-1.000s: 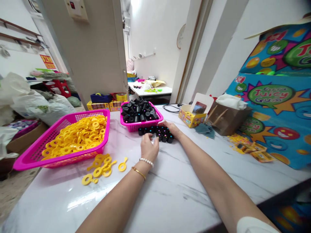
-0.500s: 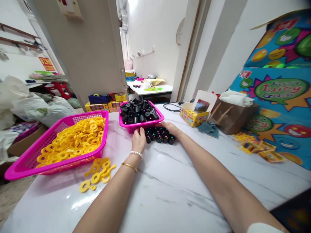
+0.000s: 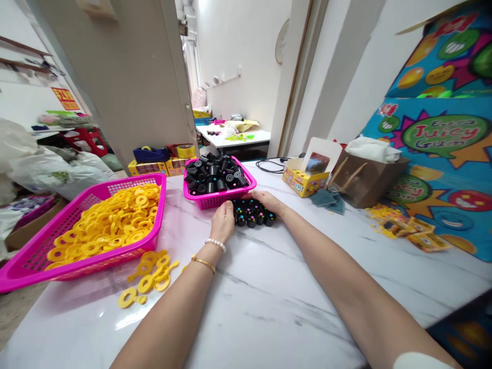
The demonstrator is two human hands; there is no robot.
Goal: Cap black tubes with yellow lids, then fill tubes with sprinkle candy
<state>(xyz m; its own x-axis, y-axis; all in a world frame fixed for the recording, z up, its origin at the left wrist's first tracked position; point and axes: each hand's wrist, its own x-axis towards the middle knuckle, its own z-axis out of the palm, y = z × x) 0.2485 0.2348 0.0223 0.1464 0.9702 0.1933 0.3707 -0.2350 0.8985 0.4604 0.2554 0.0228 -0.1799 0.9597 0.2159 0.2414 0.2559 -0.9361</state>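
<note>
A tight cluster of small black plastic cylinders (image 3: 251,215) stands on the table, their tops marked with coloured dots. My left hand (image 3: 223,219) presses against the cluster's left side, thumb on top and the other fingers mostly hidden. Around the back right curves my right hand (image 3: 267,202), its fingers reaching behind the cylinders. Both hands are closed about the group from either side. Just beyond them, a pink basket (image 3: 219,197) holds a heap of similar black cylinders. The left wrist wears a pearl bracelet (image 3: 216,244) and a gold bangle (image 3: 203,264).
A larger pink basket (image 3: 163,205) full of yellow ring-shaped pieces stands left, with several loose yellow pieces (image 3: 146,283) beside it. To the right are an opened yellow box (image 3: 302,178), a blue-grey cloth (image 3: 328,201), a brown bag (image 3: 371,177) and a big blue carton (image 3: 442,169).
My left hand has shifted slightly right and inward against the black cylinders, which sit a little closer together. The right hand stays about where it was. The whole view has shifted slightly.
</note>
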